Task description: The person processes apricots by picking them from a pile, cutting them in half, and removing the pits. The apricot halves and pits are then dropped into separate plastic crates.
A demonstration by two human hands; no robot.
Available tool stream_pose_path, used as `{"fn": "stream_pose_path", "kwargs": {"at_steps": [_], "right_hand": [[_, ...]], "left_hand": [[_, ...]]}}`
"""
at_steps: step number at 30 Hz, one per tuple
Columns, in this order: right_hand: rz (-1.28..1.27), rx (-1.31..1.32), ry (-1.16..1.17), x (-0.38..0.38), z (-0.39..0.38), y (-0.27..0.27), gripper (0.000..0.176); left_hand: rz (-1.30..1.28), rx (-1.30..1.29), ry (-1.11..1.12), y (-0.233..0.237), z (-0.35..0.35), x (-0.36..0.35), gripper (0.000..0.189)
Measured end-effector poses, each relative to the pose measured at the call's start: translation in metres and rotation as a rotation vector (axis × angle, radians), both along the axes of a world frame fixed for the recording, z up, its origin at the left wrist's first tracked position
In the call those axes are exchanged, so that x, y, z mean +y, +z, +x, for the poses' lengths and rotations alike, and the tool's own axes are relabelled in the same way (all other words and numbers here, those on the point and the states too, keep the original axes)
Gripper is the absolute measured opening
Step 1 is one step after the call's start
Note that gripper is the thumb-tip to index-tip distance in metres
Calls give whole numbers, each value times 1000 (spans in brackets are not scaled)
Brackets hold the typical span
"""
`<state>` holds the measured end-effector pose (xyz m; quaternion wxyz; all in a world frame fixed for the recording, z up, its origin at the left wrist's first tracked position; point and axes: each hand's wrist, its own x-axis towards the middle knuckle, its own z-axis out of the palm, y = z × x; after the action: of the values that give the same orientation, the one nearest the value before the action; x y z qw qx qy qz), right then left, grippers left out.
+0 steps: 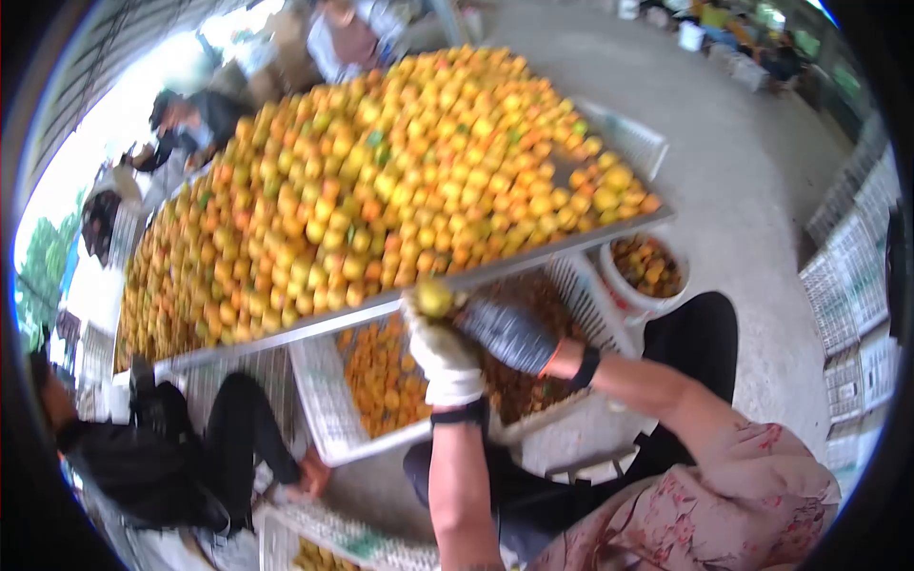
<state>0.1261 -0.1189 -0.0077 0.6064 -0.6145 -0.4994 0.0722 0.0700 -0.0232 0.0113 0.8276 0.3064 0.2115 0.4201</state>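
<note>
My left hand, in a white glove, holds a yellow-green fruit at the near edge of the table. Close beside it on the right is my right hand, in a grey glove, with its fingers bent toward the fruit; what they hold, if anything, is hidden. A large heap of yellow and orange fruit covers the table beyond. Below my hands are a white crate of orange pieces and another crate of brown pieces.
A white bucket of dark orange pieces stands at the right. A person in black sits at the lower left. Other people sit behind the heap. Stacked crates line the right side; another crate lies at the bottom.
</note>
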Motion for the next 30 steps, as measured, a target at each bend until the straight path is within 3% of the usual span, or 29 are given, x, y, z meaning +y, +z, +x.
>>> {"fn": "stream_pose_path", "kwargs": {"at_steps": [1,3,5,6,8,9,10,11,12,13,14,15,17,19,23,26,27,29,30], "right_hand": [[-75,-227,-85,-7,5,-6,22],[-417,-271,-163,-36,-4,16,19],[-136,-164,-141,-54,-8,-4,14],[-127,-166,-130,-52,-4,-7,14],[18,561,-103,-50,-3,6,11],[23,571,-110,-44,-1,13,11],[-19,687,-132,-27,4,28,10],[-55,797,-139,-10,8,40,10],[101,596,-191,14,14,25,12],[54,611,-336,30,13,22,17],[85,684,-321,38,9,25,18],[108,756,-307,41,7,24,20],[-69,604,-450,46,13,12,26],[52,629,-382,48,10,3,28],[13,574,-370,50,5,5,28],[-196,62,-539,49,-1,28,25],[-207,63,-536,50,-2,32,25],[-153,-207,-509,54,-1,39,22],[-170,-220,-452,54,-1,45,21]], "left_hand": [[30,25,12,1,1,-1,51],[-151,-200,-176,-5,-11,8,53],[-137,-215,-54,7,-15,21,52],[-54,-180,-30,9,-18,22,52],[53,-75,-14,13,-16,16,50],[79,-10,-18,9,-11,10,47],[225,183,31,-1,-10,1,38],[595,481,-14,0,-14,-6,32],[1101,719,-18,3,-21,-12,30],[1153,791,341,-29,-7,-22,27],[857,742,298,-1,-6,-33,27],[874,686,147,18,-15,-26,28],[1065,705,187,25,-18,-20,29],[1063,653,196,28,-19,-24,29],[901,689,202,26,-21,-30,30],[601,627,212,11,-17,-27,37],[591,633,211,5,-16,-24,37],[331,382,98,-10,-13,-14,38],[239,262,72,-22,-8,-10,38]]}}
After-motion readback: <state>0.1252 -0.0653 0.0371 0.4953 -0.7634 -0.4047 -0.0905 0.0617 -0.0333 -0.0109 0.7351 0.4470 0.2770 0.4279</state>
